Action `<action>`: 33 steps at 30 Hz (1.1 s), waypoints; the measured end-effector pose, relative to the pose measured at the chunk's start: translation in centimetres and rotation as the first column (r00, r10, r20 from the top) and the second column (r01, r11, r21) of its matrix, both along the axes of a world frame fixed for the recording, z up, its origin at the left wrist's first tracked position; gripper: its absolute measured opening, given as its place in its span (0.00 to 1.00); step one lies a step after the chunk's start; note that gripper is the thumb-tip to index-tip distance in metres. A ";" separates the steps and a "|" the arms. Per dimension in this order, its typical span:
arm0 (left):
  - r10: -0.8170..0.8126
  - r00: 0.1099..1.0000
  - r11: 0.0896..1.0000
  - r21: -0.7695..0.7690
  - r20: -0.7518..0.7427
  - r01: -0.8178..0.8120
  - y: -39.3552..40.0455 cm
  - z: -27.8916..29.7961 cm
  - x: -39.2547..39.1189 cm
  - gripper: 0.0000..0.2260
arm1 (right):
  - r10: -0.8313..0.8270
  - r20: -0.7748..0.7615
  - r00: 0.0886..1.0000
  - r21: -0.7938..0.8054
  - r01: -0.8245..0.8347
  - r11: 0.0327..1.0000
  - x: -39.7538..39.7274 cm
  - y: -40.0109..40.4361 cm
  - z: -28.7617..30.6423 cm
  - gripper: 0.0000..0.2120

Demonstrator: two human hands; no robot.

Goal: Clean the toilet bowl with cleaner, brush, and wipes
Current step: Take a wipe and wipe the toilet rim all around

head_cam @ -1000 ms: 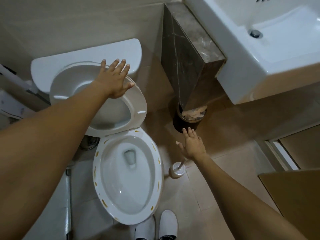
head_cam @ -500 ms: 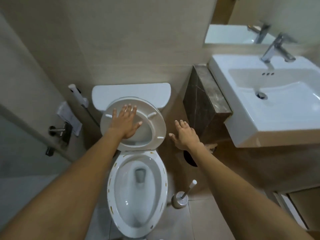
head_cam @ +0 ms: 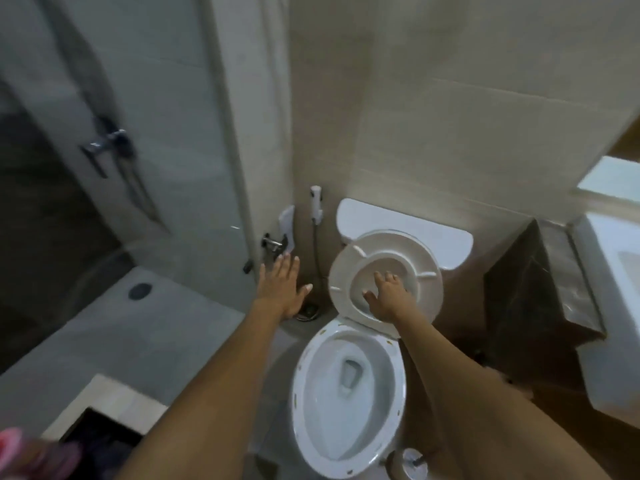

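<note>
The left hand hangs flat with fingers spread, holding nothing, beside the sprayer hose. The right hand, fingers loose, lies against the raised seat. The bowl sits open below; a brush holder stands at its right.

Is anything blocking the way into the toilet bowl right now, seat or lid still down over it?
Nothing visible does. The seat is raised against the tank, with the right hand on it, and the toilet bowl lies open below. The left hand hangs open off to the side.
</note>
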State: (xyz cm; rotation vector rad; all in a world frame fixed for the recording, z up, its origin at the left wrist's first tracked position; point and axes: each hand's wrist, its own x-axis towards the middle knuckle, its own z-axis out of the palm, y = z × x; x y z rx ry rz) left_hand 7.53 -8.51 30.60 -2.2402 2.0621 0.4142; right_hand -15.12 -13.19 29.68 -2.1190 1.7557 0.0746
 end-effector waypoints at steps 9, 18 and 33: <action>0.278 0.960 0.958 0.085 -0.027 -0.275 16.4 -1.7 12.3 0.32 | 0.243 -0.036 0.969 0.037 -0.242 0.970 14.2 8.0 0.7 0.30; 0.546 0.838 0.836 0.063 0.010 -0.545 33.6 -2.6 20.4 0.31 | 0.522 -0.096 0.848 0.052 -0.519 0.853 26.5 20.2 -0.5 0.29; 0.875 0.484 0.479 0.211 -0.034 -0.852 50.4 -8.5 23.4 0.31 | 0.866 -0.145 0.479 0.169 -0.850 0.498 39.6 33.3 -6.9 0.29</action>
